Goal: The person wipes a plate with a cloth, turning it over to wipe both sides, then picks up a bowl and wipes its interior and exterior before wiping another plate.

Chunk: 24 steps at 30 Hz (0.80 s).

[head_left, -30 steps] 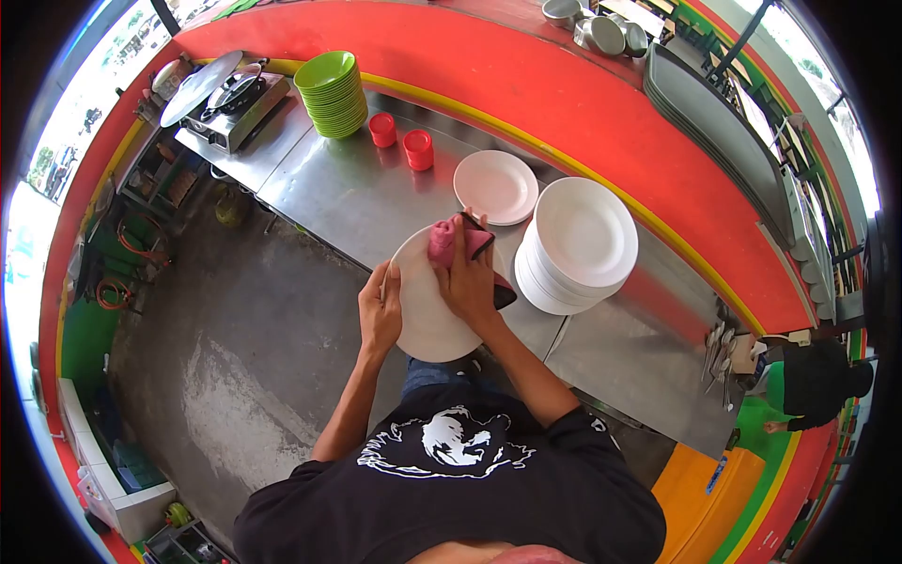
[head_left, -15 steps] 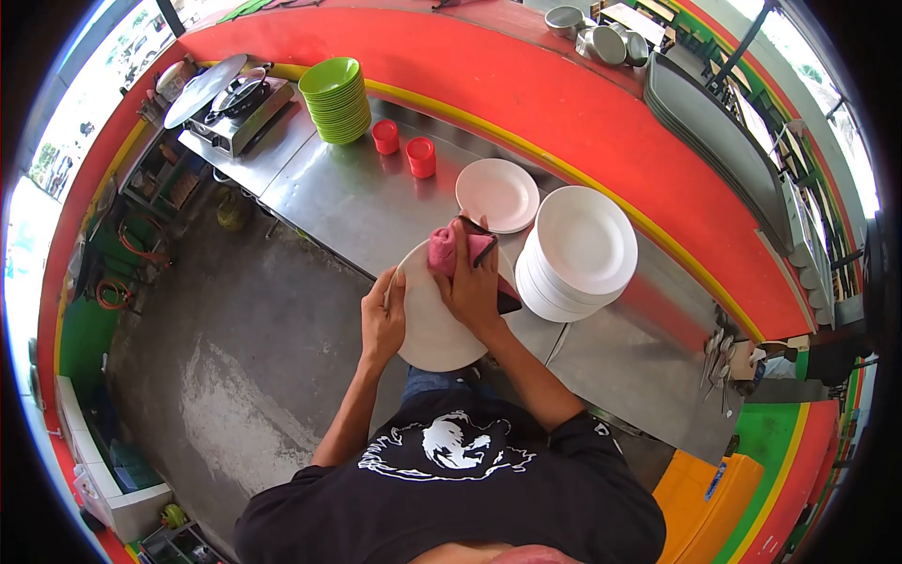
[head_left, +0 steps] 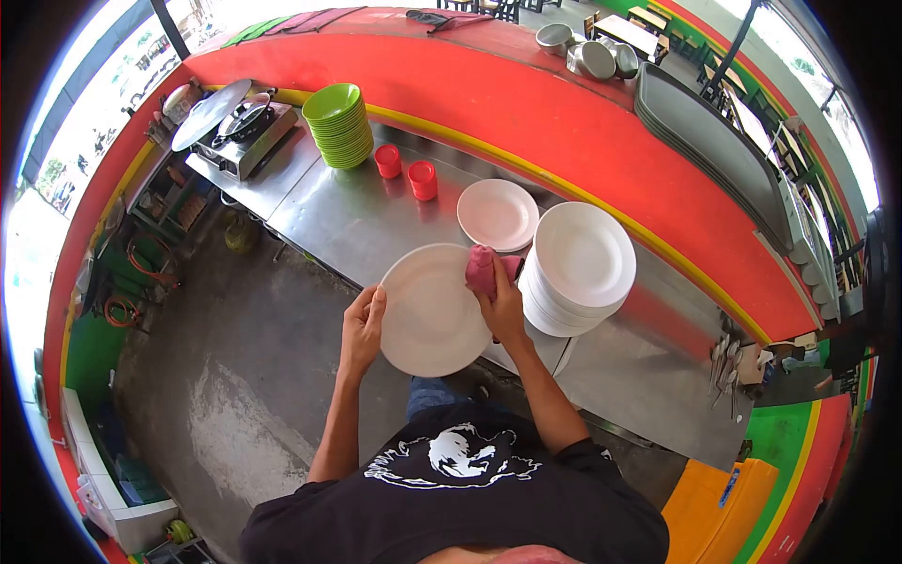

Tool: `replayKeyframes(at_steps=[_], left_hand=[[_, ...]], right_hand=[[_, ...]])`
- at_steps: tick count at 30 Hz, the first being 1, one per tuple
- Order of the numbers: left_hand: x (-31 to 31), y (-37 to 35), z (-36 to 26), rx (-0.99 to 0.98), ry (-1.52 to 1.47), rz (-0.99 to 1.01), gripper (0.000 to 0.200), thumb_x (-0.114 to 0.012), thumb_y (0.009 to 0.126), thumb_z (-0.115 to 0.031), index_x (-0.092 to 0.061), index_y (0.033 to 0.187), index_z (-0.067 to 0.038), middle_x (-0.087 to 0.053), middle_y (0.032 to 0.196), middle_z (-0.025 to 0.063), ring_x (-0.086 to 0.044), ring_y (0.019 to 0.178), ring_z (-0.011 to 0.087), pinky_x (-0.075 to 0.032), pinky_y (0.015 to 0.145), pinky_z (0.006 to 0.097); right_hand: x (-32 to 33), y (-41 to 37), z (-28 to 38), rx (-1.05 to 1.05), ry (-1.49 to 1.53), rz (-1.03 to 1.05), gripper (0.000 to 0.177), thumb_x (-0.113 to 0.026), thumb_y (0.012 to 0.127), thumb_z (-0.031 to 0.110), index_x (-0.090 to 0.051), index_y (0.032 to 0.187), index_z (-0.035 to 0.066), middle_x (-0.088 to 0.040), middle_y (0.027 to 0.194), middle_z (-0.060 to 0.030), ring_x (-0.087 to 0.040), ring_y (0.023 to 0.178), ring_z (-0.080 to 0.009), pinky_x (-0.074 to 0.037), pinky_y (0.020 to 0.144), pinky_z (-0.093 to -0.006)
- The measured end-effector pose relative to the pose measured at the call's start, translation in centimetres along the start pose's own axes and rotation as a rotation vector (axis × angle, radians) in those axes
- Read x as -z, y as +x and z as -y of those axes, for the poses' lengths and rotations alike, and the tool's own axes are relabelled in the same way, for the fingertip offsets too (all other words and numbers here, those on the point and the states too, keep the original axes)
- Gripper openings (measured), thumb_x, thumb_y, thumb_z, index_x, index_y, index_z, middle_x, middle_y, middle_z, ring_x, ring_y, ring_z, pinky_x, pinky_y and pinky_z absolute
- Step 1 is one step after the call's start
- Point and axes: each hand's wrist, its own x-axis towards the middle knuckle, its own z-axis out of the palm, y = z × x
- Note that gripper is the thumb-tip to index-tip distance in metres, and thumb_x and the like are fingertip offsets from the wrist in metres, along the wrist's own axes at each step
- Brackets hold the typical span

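Observation:
A large white plate (head_left: 432,315) is held up over the counter's near edge, its face toward me. My left hand (head_left: 361,329) grips its left rim, thumb on the front. My right hand (head_left: 501,308) is closed around a bunched pink cloth (head_left: 482,271) at the plate's right rim. Just beyond, on the metal counter, stand a tall stack of white plates (head_left: 583,254) and a smaller white plate pile (head_left: 498,214).
Farther left on the steel counter (head_left: 329,211) are two red cups (head_left: 423,180), a stack of green plates (head_left: 338,122) and a portable stove (head_left: 246,136) with a lidded pan. Cutlery (head_left: 723,365) lies at the right end. Grey trays (head_left: 709,155) lean on the red wall (head_left: 451,108).
My right hand with the cloth has moved from the plate's face to its right edge. The plate has turned to show more of its front.

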Motion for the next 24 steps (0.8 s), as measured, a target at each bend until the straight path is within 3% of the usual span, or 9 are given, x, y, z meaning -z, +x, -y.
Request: replayKeyframes(at_steps=[5, 6, 9, 12, 15, 18, 21, 22, 24], left_hand=[[-0.3, 1.4, -0.9, -0.026, 0.276, 0.162, 0.045, -0.052, 0.107, -0.038, -0.064, 0.122, 0.003, -0.070, 0.093, 0.0095, -0.059, 0.086, 0.0117, -0.050, 0.078, 0.0297], [-0.3, 1.5, -0.8, 0.027, 0.279, 0.159, 0.045, -0.052, 0.106, -0.039, -0.065, 0.119, 0.002, -0.070, 0.089, 0.0097, -0.058, 0.085, 0.0130, -0.051, 0.079, 0.0319], [-2.2, 1.0, -0.4, 0.023, 0.228, 0.139, 0.045, -0.051, 0.107, -0.037, -0.065, 0.118, 0.004, -0.068, 0.082, 0.0110, -0.057, 0.082, 0.0120, -0.051, 0.079, 0.0327], [-4.2, 0.5, 0.1, -0.155, 0.301, 0.101, 0.041, -0.051, 0.107, -0.033, -0.064, 0.112, 0.005, -0.061, 0.074, 0.0126, -0.052, 0.074, 0.0113, -0.049, 0.071, 0.0327], [-4.3, 0.5, -0.8, -0.154, 0.284, 0.042, 0.039, -0.050, 0.107, -0.032, -0.064, 0.106, 0.005, -0.054, 0.068, 0.0079, -0.046, 0.068, 0.0112, -0.044, 0.063, 0.0324], [-3.7, 0.9, -0.8, -0.199, 0.221, -0.111, 0.041, -0.048, 0.108, -0.033, -0.065, 0.106, 0.005, -0.055, 0.070, 0.0046, -0.046, 0.069, 0.0100, -0.043, 0.064, 0.0309], [-3.6, 1.3, -1.2, -0.342, 0.179, -0.269, 0.043, -0.048, 0.109, -0.034, -0.065, 0.105, 0.006, -0.055, 0.072, 0.0033, -0.046, 0.071, 0.0095, -0.042, 0.063, 0.0299], [-3.2, 1.3, -1.0, -0.264, 0.149, -0.258, 0.046, -0.046, 0.109, -0.036, -0.066, 0.110, 0.006, -0.066, 0.088, 0.0047, -0.056, 0.084, 0.0099, -0.048, 0.079, 0.0270], [-3.0, 1.6, 0.3, -0.245, 0.145, -0.241, 0.046, -0.046, 0.109, -0.036, -0.066, 0.108, 0.006, -0.066, 0.087, 0.0041, -0.055, 0.083, 0.0098, -0.047, 0.077, 0.0270]], right_hand=[[-0.2, -0.2, 0.9, 0.198, 0.000, 0.198, 0.078, -0.076, 0.084, 0.016, -0.038, 0.152, 0.012, -0.069, 0.111, -0.0242, -0.068, 0.091, -0.0478, -0.056, 0.074, -0.0476], [0.2, 0.0, 1.4, 0.094, -0.066, 0.267, 0.078, -0.076, 0.085, 0.022, -0.038, 0.152, 0.011, -0.068, 0.116, -0.0210, -0.067, 0.087, -0.0482, -0.056, 0.076, -0.0479], [-0.1, 0.4, 3.6, 0.166, -0.233, 0.164, 0.078, -0.073, 0.088, 0.032, -0.037, 0.153, 0.010, -0.066, 0.114, -0.0259, -0.065, 0.093, -0.0476, -0.052, 0.081, -0.0522], [-1.4, 0.7, 5.5, 0.472, -0.322, -0.062, 0.079, -0.072, 0.088, 0.037, -0.038, 0.153, 0.007, -0.063, 0.118, -0.0265, -0.059, 0.104, -0.0477, -0.045, 0.096, -0.0546], [-1.2, 1.2, 4.9, 0.411, -0.301, -0.093, 0.078, -0.071, 0.088, 0.036, -0.039, 0.153, 0.008, -0.061, 0.122, -0.0274, -0.056, 0.110, -0.0485, -0.038, 0.104, -0.0567], [-0.8, 1.0, 4.0, 0.110, -0.365, -0.041, 0.077, -0.069, 0.091, 0.033, -0.033, 0.155, 0.007, -0.059, 0.125, -0.0293, -0.058, 0.109, -0.0495, -0.042, 0.101, -0.0545], [-2.0, -0.6, 2.3, -0.080, 0.012, -0.163, 0.078, -0.066, 0.095, 0.030, -0.025, 0.157, 0.005, -0.057, 0.128, -0.0309, -0.058, 0.109, -0.0508, -0.046, 0.095, -0.0529], [-2.2, -1.3, 2.1, -0.152, 0.040, -0.115, 0.078, -0.065, 0.095, 0.029, -0.024, 0.157, 0.005, -0.057, 0.130, -0.0316, -0.058, 0.109, -0.0510, -0.047, 0.094, -0.0523], [-2.4, -2.2, 2.0, -0.297, 0.095, -0.024, 0.079, -0.064, 0.097, 0.028, -0.020, 0.158, 0.004, -0.055, 0.133, -0.0329, -0.059, 0.109, -0.0515, -0.049, 0.090, -0.0512]])
